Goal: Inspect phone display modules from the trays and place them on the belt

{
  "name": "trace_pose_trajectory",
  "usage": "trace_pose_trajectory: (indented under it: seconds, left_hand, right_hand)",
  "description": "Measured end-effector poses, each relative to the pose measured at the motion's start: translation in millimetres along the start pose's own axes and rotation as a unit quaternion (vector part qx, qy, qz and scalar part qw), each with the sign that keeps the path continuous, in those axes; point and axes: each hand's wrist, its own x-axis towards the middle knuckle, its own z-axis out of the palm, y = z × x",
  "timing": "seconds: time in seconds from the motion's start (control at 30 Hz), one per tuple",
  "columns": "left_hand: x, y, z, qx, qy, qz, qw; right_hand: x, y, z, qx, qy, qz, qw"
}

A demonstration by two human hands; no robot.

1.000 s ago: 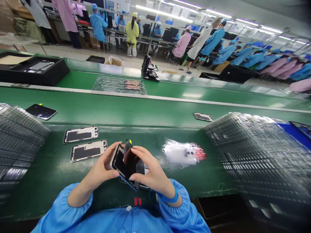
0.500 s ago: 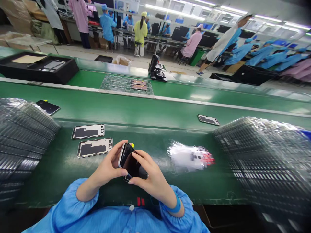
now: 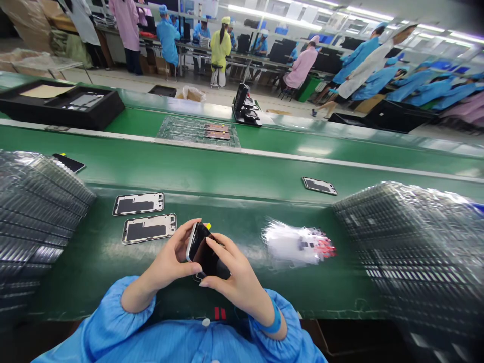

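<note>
Both hands hold a dark phone screen assembly (image 3: 202,249) with a small yellow tab at its top, just above the near edge of the green bench. My left hand (image 3: 170,262) grips its left side, thumb along the lower edge. My right hand (image 3: 230,275) curls over its right side, fingertips pressed on the dark glass. Two silver phone frames (image 3: 149,228) (image 3: 138,203) lie flat on the bench to the left of my hands.
Tall stacks of clear plastic trays stand at the left (image 3: 34,212) and right (image 3: 412,247). A pile of clear films with red tabs (image 3: 298,245) lies right of my hands. The green conveyor (image 3: 234,171) carries a phone frame (image 3: 319,185) and a dark screen (image 3: 68,162). Workers stand beyond.
The screen panel, tilted open from the frame a second ago, now lies closed against it in my hands. The dark screen on the conveyor has drifted left.
</note>
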Motion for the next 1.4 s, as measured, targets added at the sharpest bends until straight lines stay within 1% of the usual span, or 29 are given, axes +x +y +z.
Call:
trace_pose_trajectory:
  seconds: [0.3,0.77,1.13,1.4]
  left_hand:
    - [-1,3,0.8,0.055,-0.009,0.016,0.998]
    - [-8,6,-4.6,0.070,-0.036,0.024,0.997]
    - [-11,4,-5.9,0.041,-0.056,0.033,0.997]
    - [-9,3,-4.4,0.006,-0.048,0.042,0.998]
  right_hand:
    - [1,-4,0,-0.030,0.009,-0.021,0.999]
    - [3,-10,-3,-0.053,0.017,-0.076,0.996]
    - [6,-16,-10,-0.058,0.008,-0.098,0.993]
    - [13,-21,-15,-0.118,0.029,-0.121,0.985]
